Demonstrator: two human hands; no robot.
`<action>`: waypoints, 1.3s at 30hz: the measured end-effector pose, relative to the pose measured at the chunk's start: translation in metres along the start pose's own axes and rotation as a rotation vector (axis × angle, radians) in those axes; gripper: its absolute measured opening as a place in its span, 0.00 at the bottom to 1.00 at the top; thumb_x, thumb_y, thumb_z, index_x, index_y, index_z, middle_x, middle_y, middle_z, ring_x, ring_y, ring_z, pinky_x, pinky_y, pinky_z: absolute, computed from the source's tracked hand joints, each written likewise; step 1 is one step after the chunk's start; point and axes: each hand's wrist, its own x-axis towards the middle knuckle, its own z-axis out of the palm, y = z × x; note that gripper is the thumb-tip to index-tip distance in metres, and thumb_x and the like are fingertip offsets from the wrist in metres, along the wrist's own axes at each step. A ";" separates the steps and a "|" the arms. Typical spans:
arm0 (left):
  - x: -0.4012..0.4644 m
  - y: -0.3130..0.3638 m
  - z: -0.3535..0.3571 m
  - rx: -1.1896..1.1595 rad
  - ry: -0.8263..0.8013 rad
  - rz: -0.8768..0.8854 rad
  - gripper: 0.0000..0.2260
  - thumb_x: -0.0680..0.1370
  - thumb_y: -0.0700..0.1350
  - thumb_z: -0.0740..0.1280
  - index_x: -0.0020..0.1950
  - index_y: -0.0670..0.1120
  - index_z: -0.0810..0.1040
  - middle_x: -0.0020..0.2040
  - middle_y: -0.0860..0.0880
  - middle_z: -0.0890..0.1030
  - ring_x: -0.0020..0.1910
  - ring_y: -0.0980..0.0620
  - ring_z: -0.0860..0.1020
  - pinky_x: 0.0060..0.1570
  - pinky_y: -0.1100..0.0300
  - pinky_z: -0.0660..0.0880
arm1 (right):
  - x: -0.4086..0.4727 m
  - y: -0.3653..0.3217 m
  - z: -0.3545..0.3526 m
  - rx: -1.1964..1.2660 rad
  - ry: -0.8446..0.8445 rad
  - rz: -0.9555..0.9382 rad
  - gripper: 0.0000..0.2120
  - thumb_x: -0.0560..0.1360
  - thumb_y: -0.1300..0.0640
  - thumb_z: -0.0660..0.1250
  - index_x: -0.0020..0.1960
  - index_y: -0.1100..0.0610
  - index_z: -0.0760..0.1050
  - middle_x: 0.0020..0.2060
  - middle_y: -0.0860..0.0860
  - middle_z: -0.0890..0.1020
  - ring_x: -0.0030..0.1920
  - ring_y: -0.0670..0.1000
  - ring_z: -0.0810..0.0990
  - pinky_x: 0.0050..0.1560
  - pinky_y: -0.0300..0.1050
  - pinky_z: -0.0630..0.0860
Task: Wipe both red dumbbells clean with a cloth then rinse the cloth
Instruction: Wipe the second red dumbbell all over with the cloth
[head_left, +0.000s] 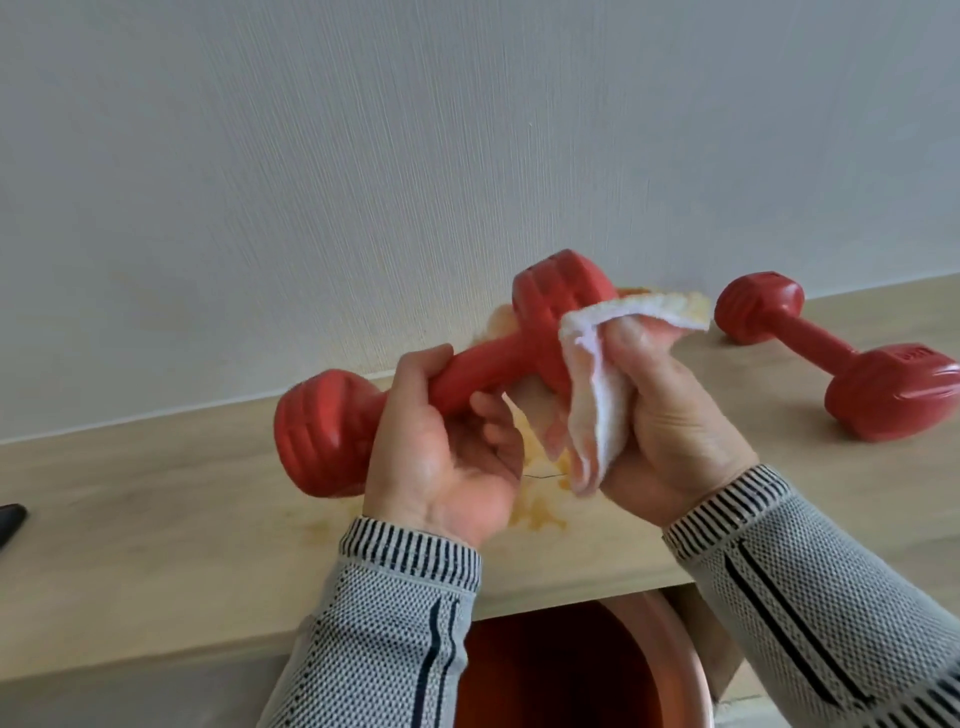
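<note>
Red dumbbell (483, 366) is up off the shelf, tilted, near head low-left and far head high toward the wall. Left hand (441, 447) grips its handle palm up, fingers curled round the bar just beside the near head. Right hand (670, 415) holds a white cloth (597, 395), pinched between thumb and fingers; the cloth is bunched against the far head, one fold sticking out to the right above the fingers, the rest hanging down past the palm (pinkish-orange tint on the hanging part, could be stain or just colour cast, can't tell). Second red dumbbell (841, 358) lies flat on the light wood shelf (156, 519) to the right, well apart from the hands, one head near the wall, the other toward the right frame edge. Orange-yellow smears (540, 512) on the shelf under the held dumbbell, more of the same showing behind its far head by the wall. Both sleeves (379, 623) are grey knit with dark striped cuffs. Below the shelf's front edge, between the forearms, a reddish-brown basin (566, 670) is partly in view. Small dark object (10, 519) at the left edge of the shelf, cut off, unidentifiable. Pale textured wall (415, 156) behind.
</note>
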 end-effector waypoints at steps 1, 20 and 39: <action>-0.001 0.001 -0.001 0.046 0.016 0.007 0.07 0.75 0.48 0.66 0.38 0.47 0.77 0.31 0.52 0.76 0.21 0.59 0.69 0.20 0.69 0.63 | -0.001 -0.002 -0.001 0.029 0.070 0.086 0.29 0.61 0.42 0.77 0.53 0.59 0.79 0.54 0.60 0.80 0.46 0.55 0.83 0.42 0.48 0.82; 0.012 0.008 -0.011 0.213 0.301 0.238 0.17 0.76 0.43 0.69 0.28 0.45 0.71 0.24 0.48 0.72 0.22 0.52 0.70 0.25 0.64 0.70 | -0.022 0.041 0.009 -1.793 -0.154 -0.580 0.14 0.67 0.51 0.67 0.48 0.58 0.77 0.39 0.51 0.79 0.39 0.54 0.77 0.41 0.47 0.74; 0.004 0.000 -0.003 0.185 0.006 0.428 0.18 0.75 0.38 0.68 0.27 0.49 0.67 0.23 0.52 0.65 0.21 0.54 0.65 0.28 0.62 0.64 | -0.002 0.035 0.014 -1.204 0.372 0.209 0.08 0.76 0.56 0.62 0.38 0.57 0.73 0.36 0.52 0.78 0.42 0.55 0.77 0.43 0.44 0.70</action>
